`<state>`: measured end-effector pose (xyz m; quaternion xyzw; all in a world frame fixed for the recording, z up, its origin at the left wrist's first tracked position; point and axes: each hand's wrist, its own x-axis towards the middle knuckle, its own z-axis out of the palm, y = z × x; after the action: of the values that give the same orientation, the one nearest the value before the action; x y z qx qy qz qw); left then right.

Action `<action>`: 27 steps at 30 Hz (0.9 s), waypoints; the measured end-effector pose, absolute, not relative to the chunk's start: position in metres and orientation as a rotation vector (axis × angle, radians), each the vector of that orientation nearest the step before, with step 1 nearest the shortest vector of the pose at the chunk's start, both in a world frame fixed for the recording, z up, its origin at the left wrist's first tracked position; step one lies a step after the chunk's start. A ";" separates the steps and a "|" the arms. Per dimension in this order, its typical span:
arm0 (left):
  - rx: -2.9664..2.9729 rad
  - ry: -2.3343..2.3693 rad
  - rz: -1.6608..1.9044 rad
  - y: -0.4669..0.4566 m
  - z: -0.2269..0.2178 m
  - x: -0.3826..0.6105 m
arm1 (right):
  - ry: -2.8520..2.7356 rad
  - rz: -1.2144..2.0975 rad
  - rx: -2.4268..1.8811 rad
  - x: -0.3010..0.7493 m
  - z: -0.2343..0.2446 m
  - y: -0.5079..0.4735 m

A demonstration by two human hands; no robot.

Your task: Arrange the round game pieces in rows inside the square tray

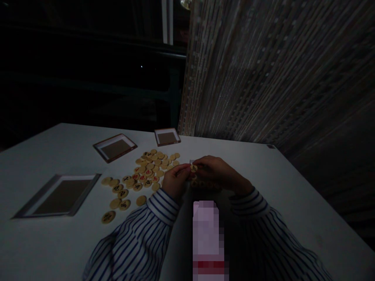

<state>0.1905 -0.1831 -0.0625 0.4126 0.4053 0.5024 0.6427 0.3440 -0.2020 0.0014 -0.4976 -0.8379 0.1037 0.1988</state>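
A round wooden Chinese chess piece (193,168) with a dark character on its face is held upright between my two hands. My left hand (175,179) is closed, its thumb and fingertips pinching the piece's left side. From the other side my right hand (218,171) curls over with its fingertips at the piece. Just below my hands, several more pieces (202,184) sit in a row, partly in shadow; what holds them is hidden. Left of my left hand lies a loose heap of pieces (149,171), some showing red or black characters, others plain side up.
Three shallow rectangular boxes lie on the white table (293,218): a large one (98,179) at the left, one (129,141) behind the heap, and a small one (175,134) at the back. A string curtain (234,78) hangs behind the table. A pixelated pale patch (206,234) covers the near middle.
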 end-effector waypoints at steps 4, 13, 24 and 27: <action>0.997 0.917 1.137 -0.183 -0.061 0.190 | -2.388 0.253 -1.374 0.346 -0.004 -0.200; 0.939 0.912 1.123 -0.184 -0.060 0.191 | -2.438 0.155 -1.392 0.346 -0.004 -0.199; 1.042 0.977 1.136 -0.183 -0.065 0.191 | -2.441 0.082 -1.473 0.351 -0.005 -0.199; 1.207 1.056 1.165 -0.180 -0.073 0.189 | -2.450 0.065 -1.555 0.355 -0.007 -0.198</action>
<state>0.1892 -0.1800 -0.0729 0.5095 0.4457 0.4918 0.5477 0.3551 -0.1977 -0.0070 -0.5318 -0.8382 0.0222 0.1192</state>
